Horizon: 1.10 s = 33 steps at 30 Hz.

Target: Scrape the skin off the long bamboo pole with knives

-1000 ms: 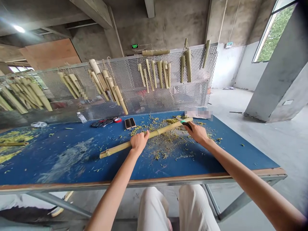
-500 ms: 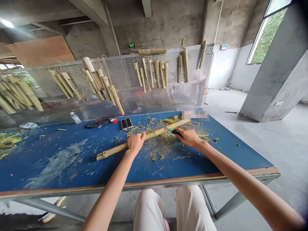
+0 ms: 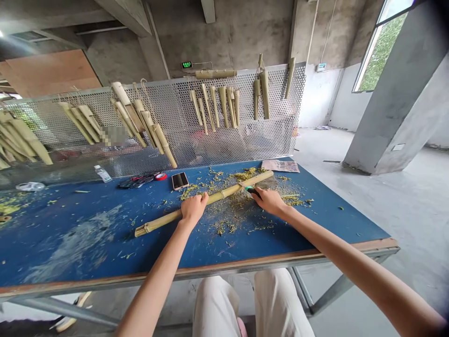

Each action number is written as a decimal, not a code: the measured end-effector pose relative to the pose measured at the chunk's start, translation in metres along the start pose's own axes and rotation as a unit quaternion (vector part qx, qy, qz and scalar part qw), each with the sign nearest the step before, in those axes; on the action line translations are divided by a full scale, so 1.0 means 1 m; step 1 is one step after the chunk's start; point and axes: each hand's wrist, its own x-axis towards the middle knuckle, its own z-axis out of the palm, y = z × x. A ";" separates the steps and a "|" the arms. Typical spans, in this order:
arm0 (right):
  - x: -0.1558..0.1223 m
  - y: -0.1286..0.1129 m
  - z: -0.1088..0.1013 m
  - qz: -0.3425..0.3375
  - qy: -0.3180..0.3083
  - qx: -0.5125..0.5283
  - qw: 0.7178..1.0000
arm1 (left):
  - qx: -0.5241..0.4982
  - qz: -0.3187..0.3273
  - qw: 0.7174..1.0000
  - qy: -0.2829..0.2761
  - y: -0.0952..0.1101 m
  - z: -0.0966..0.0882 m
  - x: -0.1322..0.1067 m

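A long bamboo pole (image 3: 224,194) lies slantwise over the blue table (image 3: 115,255), its far end up and to the right. My left hand (image 3: 193,207) is wrapped round the pole left of its middle. In my right hand (image 3: 269,200) is a knife (image 3: 251,190) with a black and green handle. Its blade rests against the pole's near side, right of a joint; the blade's edge is too small to make out. Yellow-green shavings (image 3: 224,228) are scattered around and under the pole.
Behind the table stands a perforated metal screen (image 3: 210,150) with bamboo pieces (image 3: 228,105) hanging on it. Along the back lie a phone (image 3: 180,181), red tape (image 3: 160,176), a dark bundle (image 3: 136,181), a bottle (image 3: 102,173) and a printed paper (image 3: 280,165). Another person's shoe (image 3: 66,323) shows below left.
The whole view has shifted slightly, so everything appears a little further left. Both hands keep their grips, and the blade stays at about the same place on the pole.
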 end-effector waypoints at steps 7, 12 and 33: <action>0.002 0.008 -0.001 0.003 -0.005 0.021 1.000 | 0.015 -0.006 1.000 0.006 -0.001 0.003 0.003; 0.005 0.017 -0.002 0.003 0.002 0.013 1.000 | 0.011 0.002 1.000 -0.001 0.000 0.001 0.004; 0.019 0.118 -0.003 0.200 0.101 -0.056 0.973 | 0.037 -0.096 0.992 0.079 -0.011 -0.019 0.002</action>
